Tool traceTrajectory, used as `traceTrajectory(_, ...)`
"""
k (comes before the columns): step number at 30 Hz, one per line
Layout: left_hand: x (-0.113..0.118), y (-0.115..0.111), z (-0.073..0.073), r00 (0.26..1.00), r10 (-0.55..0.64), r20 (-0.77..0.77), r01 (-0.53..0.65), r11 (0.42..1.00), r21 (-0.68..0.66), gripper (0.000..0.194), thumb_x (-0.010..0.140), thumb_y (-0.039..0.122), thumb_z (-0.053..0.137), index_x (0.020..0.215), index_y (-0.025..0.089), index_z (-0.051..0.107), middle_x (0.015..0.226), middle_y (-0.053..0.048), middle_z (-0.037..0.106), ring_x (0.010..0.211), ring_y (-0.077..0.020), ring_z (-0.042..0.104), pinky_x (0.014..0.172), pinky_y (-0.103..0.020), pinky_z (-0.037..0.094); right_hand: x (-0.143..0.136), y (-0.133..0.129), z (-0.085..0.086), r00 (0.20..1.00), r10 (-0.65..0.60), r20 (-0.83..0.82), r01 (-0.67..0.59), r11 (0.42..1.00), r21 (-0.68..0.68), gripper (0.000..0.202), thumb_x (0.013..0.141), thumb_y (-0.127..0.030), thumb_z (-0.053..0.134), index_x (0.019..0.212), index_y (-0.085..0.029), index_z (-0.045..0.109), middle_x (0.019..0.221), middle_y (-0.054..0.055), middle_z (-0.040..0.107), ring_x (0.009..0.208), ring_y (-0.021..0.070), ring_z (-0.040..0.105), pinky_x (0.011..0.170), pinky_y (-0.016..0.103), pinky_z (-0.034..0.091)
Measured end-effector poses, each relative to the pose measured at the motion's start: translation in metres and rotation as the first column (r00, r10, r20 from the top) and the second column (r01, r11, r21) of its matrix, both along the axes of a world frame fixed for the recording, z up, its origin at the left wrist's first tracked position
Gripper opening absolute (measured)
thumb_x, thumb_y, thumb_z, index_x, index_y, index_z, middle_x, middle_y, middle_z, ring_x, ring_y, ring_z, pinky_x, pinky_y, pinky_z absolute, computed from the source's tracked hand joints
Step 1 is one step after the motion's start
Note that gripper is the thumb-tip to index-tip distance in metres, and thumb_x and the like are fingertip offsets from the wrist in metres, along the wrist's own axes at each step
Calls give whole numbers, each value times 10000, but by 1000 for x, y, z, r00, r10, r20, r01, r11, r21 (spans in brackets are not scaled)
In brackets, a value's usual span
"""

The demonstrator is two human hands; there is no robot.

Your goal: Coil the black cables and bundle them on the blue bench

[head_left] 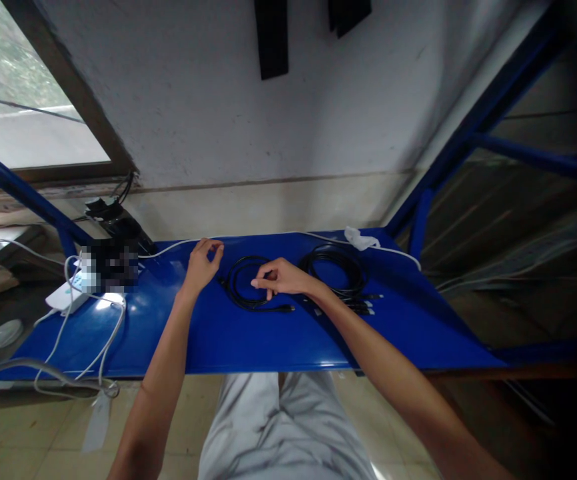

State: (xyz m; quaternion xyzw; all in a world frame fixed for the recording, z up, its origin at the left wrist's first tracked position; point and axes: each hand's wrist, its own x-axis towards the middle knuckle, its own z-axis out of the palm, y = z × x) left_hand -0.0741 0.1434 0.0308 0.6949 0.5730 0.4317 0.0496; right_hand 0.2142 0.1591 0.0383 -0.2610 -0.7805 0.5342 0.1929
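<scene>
A black cable (234,293) lies in a loose coil on the blue table, its plug end (286,308) pointing right. My right hand (284,276) hovers over the coil's right side, thumb and fingertips pinched together. Whatever is between them, if anything, is too small to make out. Left of the coil, near the table's back edge, my left hand (202,264) curls with thumb and forefinger meeting in a ring. I cannot see what that pinch holds, if anything. Beyond my right wrist sits a thicker bundle of coiled black cables (351,270), several connector ends (366,307) fanned out in front, partly behind my forearm.
The blue table (268,347) stands against a wall between blue metal frames (421,223). At left are a white power strip (68,293), white cords (113,340) and a black object (128,230). A crumpled clear plastic bag (361,238) lies at the back right.
</scene>
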Motion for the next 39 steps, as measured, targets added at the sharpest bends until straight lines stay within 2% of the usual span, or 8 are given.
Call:
traceTrajectory(5, -38, -9, -7, 991, -78, -110, 58, 983, -175, 391, 988, 387, 615, 1337, 224, 678, 1322, -129, 680, 1086, -274, 694, 1032, -464, 562, 3, 7, 5, 966, -207, -158, 218, 974, 56, 528, 936, -701, 724, 815, -187, 730, 650, 22, 709, 559, 160, 683, 558, 245, 495)
traceTrajectory(10, -72, -24, -24, 992, 9, -125, -29, 987, -159, 338, 951, 406, 642, 1240, 243, 709, 1259, -117, 690, 1062, -288, 675, 1001, -489, 566, 11, 24, -2, 835, -457, -306, 514, 846, 139, 581, 948, -752, 673, 729, -213, 657, 585, 0, 641, 528, 149, 600, 560, 267, 452)
traceTrajectory(15, -82, -27, -28, 992, 43, -118, -61, 987, -149, 331, 927, 469, 699, 1124, 204, 691, 1099, -94, 695, 956, -260, 662, 879, -421, 555, 17, 37, -11, 736, -554, -390, 645, 749, 153, 610, 950, -767, 654, 666, -229, 600, 584, 5, 624, 549, 156, 573, 545, 278, 418)
traceTrajectory(21, -81, -28, -29, 982, -5, -191, -33, 980, -198, 270, 877, 487, 758, 869, 226, 691, 939, -59, 681, 867, -236, 634, 855, -394, 531, 17, 38, -13, 731, -559, -392, 656, 734, 176, 608, 957, -756, 654, 656, -231, 589, 592, 6, 618, 567, 160, 560, 547, 284, 403)
traceTrajectory(28, -83, -26, -29, 986, -11, -167, -41, 952, -303, 262, 892, 491, 708, 859, 232, 730, 927, -61, 716, 858, -244, 649, 837, -392, 510, 12, 33, -15, 773, -511, -376, 613, 754, 235, 584, 987, -702, 656, 661, -221, 591, 591, -9, 588, 560, 142, 508, 567, 285, 383)
traceTrajectory(32, -83, -25, -29, 989, 4, -148, -53, 943, -329, 285, 904, 504, 677, 849, 229, 729, 941, -78, 738, 880, -261, 673, 845, -395, 515, 12, 35, -17, 783, -509, -358, 617, 712, 336, 543, 1028, -644, 634, 693, -217, 617, 653, 4, 623, 606, 153, 543, 621, 298, 429)
traceTrajectory(36, -80, -26, -26, 995, 71, -67, -89, 943, -322, 308, 933, 529, 654, 915, 228, 714, 885, -65, 754, 845, -258, 686, 833, -385, 523, 11, 37, -21, 845, -434, -313, 535, 687, 492, 393, 1050, -586, 636, 1022, -212, 749, 998, 84, 771, 896, 230, 715, 814, 352, 560)
traceTrajectory(39, -76, -27, -22, 993, 119, 15, -113, 969, -221, 302, 961, 519, 652, 954, 221, 695, 852, -51, 743, 804, -235, 677, 795, -361, 517, 8, 34, -28, 925, -332, -183, 373, 711, 596, 469, 1086, -550, 581, 1391, -215, 704, 1364, 151, 736, 1252, 307, 700, 1093, 471, 555)
